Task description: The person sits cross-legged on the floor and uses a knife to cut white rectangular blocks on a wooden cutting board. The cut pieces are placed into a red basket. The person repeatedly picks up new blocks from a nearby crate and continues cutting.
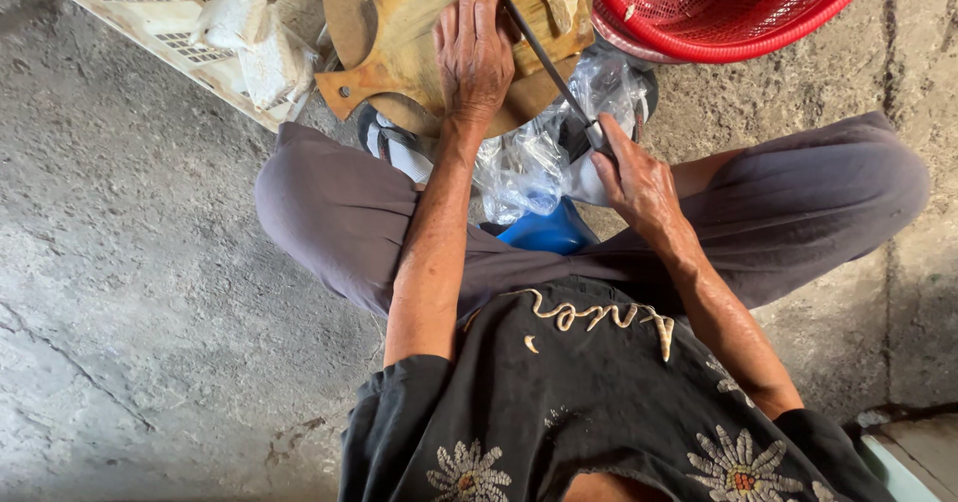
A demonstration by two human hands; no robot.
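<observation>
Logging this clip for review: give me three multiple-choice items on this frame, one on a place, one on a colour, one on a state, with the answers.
1. Where does the left hand rest?
A. flat on the wooden cutting board
B. in the basket
C. on the concrete floor

2. What colour is the mesh basket at upper right?
A. blue
B. red
C. white

3. How is the knife held?
A. lying loose on the floor
B. gripped by the right hand, blade reaching over the board
C. held by the left hand

Answers: 1 A, the palm lies down on the board. 2 B, its mesh and rim are red. 3 B, the right hand's fingers close round the handle and the blade runs up beside the left hand.
</observation>
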